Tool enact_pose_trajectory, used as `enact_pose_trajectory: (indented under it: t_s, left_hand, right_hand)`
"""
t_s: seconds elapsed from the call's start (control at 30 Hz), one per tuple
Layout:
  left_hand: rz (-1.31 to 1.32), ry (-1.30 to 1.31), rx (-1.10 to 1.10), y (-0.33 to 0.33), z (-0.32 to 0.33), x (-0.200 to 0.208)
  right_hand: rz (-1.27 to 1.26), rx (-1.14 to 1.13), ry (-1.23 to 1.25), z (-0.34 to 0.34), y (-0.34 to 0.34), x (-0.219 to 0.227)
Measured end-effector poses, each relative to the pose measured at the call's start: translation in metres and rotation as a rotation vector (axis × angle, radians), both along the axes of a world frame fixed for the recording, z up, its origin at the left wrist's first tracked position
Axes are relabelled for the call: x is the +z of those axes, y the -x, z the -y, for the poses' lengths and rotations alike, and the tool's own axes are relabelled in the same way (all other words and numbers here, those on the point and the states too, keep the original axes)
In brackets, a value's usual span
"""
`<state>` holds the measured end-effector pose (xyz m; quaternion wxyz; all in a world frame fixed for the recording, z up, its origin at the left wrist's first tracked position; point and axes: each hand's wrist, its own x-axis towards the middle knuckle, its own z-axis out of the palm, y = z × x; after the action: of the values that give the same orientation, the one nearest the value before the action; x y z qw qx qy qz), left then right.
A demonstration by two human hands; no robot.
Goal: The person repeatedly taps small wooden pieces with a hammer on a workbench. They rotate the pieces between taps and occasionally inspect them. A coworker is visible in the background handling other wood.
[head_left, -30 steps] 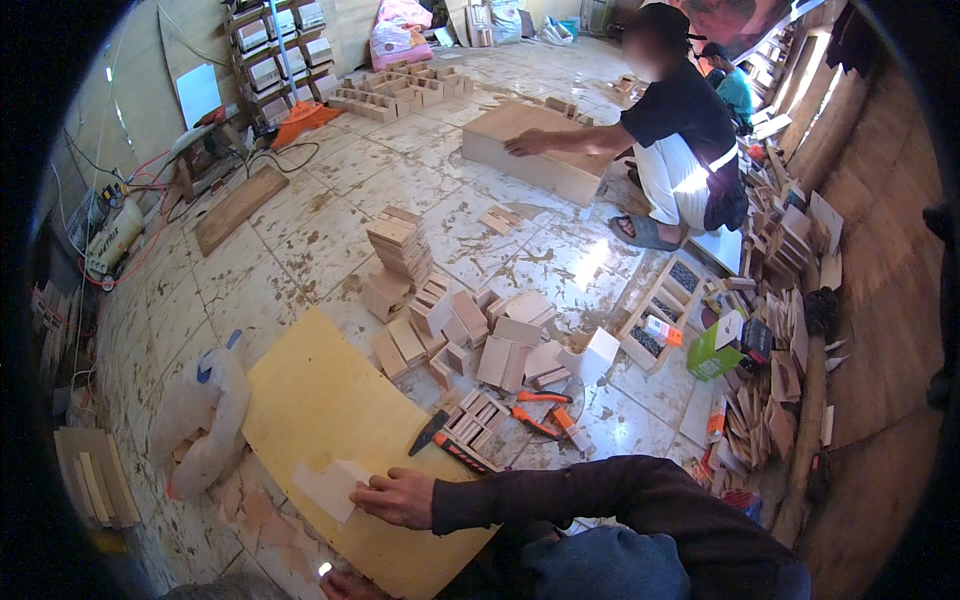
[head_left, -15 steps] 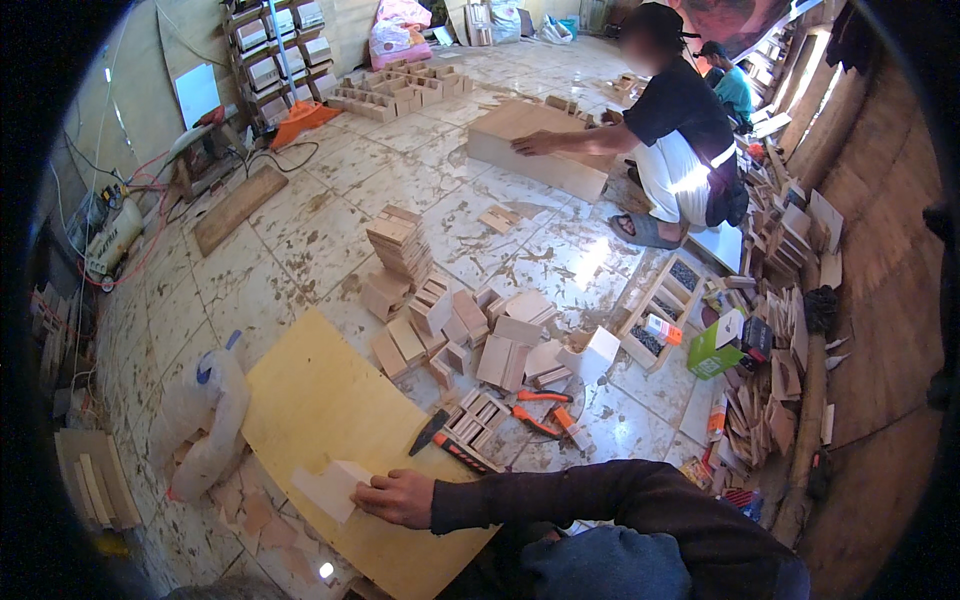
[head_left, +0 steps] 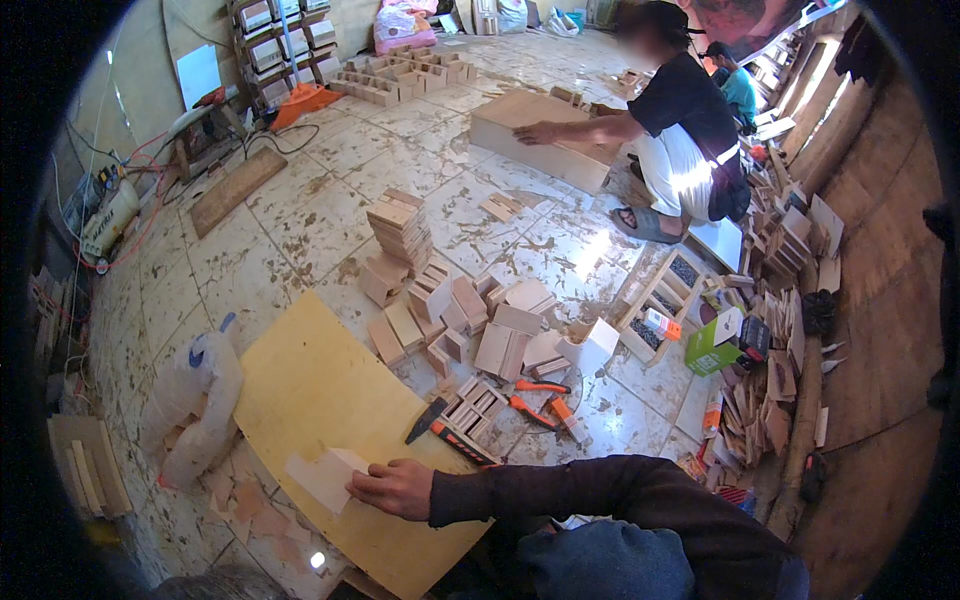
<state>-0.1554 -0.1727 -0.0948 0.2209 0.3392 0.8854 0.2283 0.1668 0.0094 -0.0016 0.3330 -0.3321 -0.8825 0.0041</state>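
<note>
Our right hand reaches leftward from a dark sleeve, its fingers clamped on the right edge of a pale block. The block lies over a yellow board; whether it rests flat there, we cannot tell. Our left hand is out of view, and we cannot tell its state.

Just ahead of the right hand we see a hammer with a black and orange handle at the board's edge, touching or close to a slotted wooden piece. Farther to the hand's right lie orange-handled pliers. Beyond these tools, cut wood is heaped on the tiled floor, with a tall stack behind it.

To the hand's left, past the board, a clear plastic bag slumps near scattered scraps. Well off to the right, ahead of our sleeve, a divided tray holds small dark pieces, with a green box just beside it. Far ahead, a crouching co-worker in a dark shirt lays a hand on a large wooden box.
</note>
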Motion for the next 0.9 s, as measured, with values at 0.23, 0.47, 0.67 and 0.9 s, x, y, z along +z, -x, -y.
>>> enact_pose_trajectory:
  t_s: [0.23, 0.47, 0.67, 0.9]
  left_hand:
    - [-0.033, 0.002, 0.0, 0.014, 0.012, -0.007]
    - [-0.302, -0.353, -0.235, 0.037, 0.017, -0.002]
    - [-0.053, -0.649, -0.079, 0.007, -0.039, 0.031]
    - [0.259, -0.903, -0.405, -0.103, -0.13, 0.123]
  right_hand:
    - [-0.028, -0.001, -0.012, 0.001, -0.002, -0.001]
    - [-0.035, 0.006, -0.001, 0.0, -0.001, -0.002]
    - [-0.034, -0.005, 0.004, 0.001, -0.001, -0.002]
    - [0.076, 0.015, 0.051, 0.002, -0.005, -0.002]
